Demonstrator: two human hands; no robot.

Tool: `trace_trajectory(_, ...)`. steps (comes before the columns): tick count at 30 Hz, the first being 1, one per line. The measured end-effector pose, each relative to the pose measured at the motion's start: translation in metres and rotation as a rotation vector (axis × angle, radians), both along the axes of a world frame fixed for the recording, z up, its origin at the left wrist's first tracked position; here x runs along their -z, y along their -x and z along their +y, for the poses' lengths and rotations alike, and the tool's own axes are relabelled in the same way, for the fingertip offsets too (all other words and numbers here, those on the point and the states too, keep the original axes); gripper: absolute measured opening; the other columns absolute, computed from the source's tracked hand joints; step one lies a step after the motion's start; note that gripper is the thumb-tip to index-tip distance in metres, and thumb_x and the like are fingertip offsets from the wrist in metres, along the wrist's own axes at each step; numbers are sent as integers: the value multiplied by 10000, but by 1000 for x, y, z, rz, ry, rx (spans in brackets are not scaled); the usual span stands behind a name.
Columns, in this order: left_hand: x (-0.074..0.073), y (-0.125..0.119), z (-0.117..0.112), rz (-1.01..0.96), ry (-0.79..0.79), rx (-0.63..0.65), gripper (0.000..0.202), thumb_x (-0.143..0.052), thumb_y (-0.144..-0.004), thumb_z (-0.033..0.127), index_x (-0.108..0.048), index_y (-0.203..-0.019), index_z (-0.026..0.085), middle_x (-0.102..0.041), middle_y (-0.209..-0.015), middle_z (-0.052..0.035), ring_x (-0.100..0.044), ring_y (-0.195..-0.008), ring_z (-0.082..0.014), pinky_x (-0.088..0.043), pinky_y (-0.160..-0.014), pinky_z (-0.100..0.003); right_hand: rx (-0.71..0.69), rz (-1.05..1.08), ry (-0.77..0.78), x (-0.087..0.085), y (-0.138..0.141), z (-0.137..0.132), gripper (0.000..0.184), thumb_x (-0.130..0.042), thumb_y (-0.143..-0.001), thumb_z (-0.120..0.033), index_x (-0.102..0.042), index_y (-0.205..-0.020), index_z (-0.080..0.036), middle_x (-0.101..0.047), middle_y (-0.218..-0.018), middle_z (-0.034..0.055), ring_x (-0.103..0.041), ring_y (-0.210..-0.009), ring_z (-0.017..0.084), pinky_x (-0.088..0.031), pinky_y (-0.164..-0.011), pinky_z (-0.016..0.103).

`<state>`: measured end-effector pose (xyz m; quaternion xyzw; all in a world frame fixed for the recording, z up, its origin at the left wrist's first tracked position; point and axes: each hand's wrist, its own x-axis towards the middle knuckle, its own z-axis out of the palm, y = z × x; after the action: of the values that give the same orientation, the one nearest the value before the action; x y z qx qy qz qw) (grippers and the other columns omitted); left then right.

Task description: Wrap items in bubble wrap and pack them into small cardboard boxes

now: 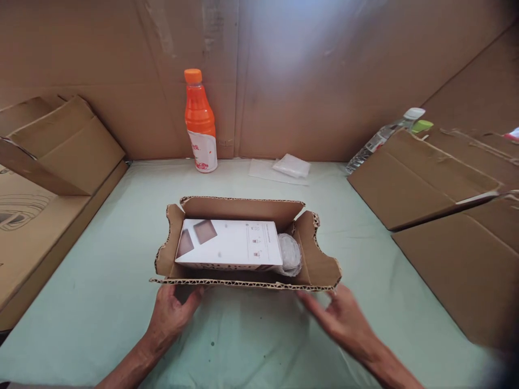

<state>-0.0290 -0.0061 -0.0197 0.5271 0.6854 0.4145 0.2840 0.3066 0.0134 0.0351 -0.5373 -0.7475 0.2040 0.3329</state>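
Note:
An open cardboard box (243, 208) with rough, torn-edged flaps stands in the middle of the table. Inside it lies a white printed carton (231, 243), and beside that, at the right end, a roll-shaped bundle in clear bubble wrap (289, 254). My left hand (172, 313) grips the box's near left corner, its thumb below the front flap and its fingertips hidden. At the near right corner my right hand (338, 313), slightly blurred, holds the box in the same way, with the flap covering its fingertips.
An orange bottle (200, 121) stands at the back, left of some folded clear plastic wrap (292, 165). A large cardboard box (65, 146) flanks the left side. On the right are more boxes (421, 178) and a leaning clear bottle (381, 139). Pale green cloth (101, 313) covers the table.

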Motion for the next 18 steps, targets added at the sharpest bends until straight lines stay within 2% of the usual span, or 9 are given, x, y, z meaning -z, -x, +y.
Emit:
trace_trajectory(2, 4, 0, 0, -21, -13, 10, 442, -682, -722, 584, -680, -886, 174, -751, -878, -124, -704, -797, -294, -590, -836, -452, 68, -45, -204, -38, -7, 14, 314, -586, -948, -317, -648, -1256, -321, -689, -1265, 54, -655, -1151, 285, -533, -978, 457)
trace_trajectory(4, 8, 0, 0, -29, -37, -3, 464, -693, -718, 595, -671, -911, 174, -747, -893, -120, -703, -812, -295, -585, -865, -464, 83, -183, -380, -81, -6, 33, 235, -616, -939, -286, -696, -1154, -332, -663, -1299, 41, -626, -1181, 290, -474, -1034, 487)
trace_trajectory(6, 15, 1, -1, -35, -61, -17, 482, -697, -720, 600, -666, -938, 171, -743, -898, -120, -703, -825, -297, -581, -884, -474, -51, -408, -437, -119, 2, 54, 149, -620, -936, -305, -743, -1021, -305, -666, -1276, 51, -609, -1169, 313, -447, -1011, 507)
trace_trajectory(8, 20, 1, -2, -45, -77, -5, 488, -685, -748, 584, -670, -993, 163, -745, -933, -128, -707, -870, -300, -578, -896, -473, -224, -661, -418, -145, 15, 72, 127, -633, -920, -303, -757, -920, -274, -703, -1151, 64, -627, -1041, 304, -457, -894, 477)
trace_trajectory(10, 23, 1, -3, -43, -82, 28, 499, -661, -783, 559, -673, -1074, 154, -745, -1012, -147, -708, -940, -308, -577, -900, -469, -304, -887, -414, -158, 29, 83, 76, -680, -870, -270, -741, -827, -252, -715, -924, 65, -607, -865, 277, -425, -758, 428)
trace_trajectory(13, 23, 0, -3, -26, -92, 55, 537, -631, -811, 534, -660, -1169, 135, -735, -1069, -173, -707, -970, -316, -579, -893, -476, -339, -1071, -397, -163, 49, 84, 106, -734, -772, -180, -677, -702, -235, -647, -708, 59, -540, -714, 243, -351, -666, 389)
trace_trajectory(16, 21, -1, -3, -21, -107, 49, 540, -615, -823, 531, -650, -1182, 129, -736, -1004, -164, -710, -919, -305, -590, -858, -460, -416, -1166, -164, -159, 70, 80, 144, -721, -718, -71, -679, -709, -208, -663, -732, 69, -533, -636, 197, -312, -591, 342)
trace_trajectory(18, 21, -1, -4, -15, -114, 42, 515, -618, -819, 533, -657, -1143, 134, -738, -961, -150, -713, -893, -301, -599, -818, -441, -403, -1258, 35, -152, 83, 81, 142, -697, -734, -46, -717, -763, -183, -702, -815, 92, -551, -612, 180, -268, -533, 316)
